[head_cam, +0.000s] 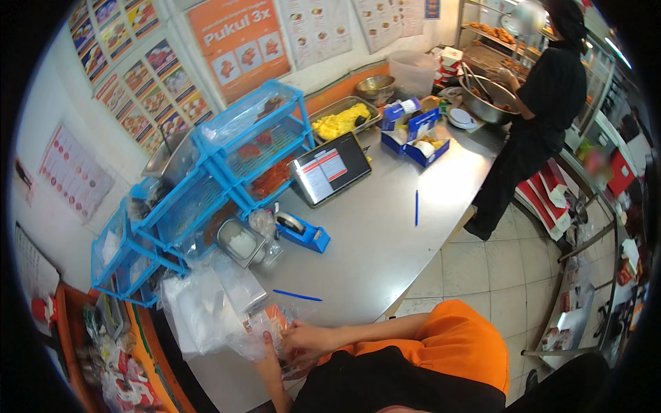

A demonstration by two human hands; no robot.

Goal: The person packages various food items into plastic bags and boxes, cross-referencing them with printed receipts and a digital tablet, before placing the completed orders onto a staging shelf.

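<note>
My left hand (268, 364) grips a clear plastic packet (273, 316) with orange-and-white printed contents, thumb uppermost. Curled against the packet's right side are the fingers of my right hand (309, 339), partly hiding it. Both hands are at the near edge of a stainless steel table (356, 253). Just left of them lies a stack of white plastic bags (199, 310). A blue pen (297, 295) rests beyond the packet. Farther off are a blue tape dispenser (303, 232) and a small steel container (240, 240) with white contents.
Blue stacked baskets (248, 139) line the wall beside a tablet (331, 169). Blue food boxes (415, 139), a second pen (416, 208) and a tray of yellow food (343, 120) stand farther along. At the far end a person in black (542, 88) works by a large steel bowl (488, 98).
</note>
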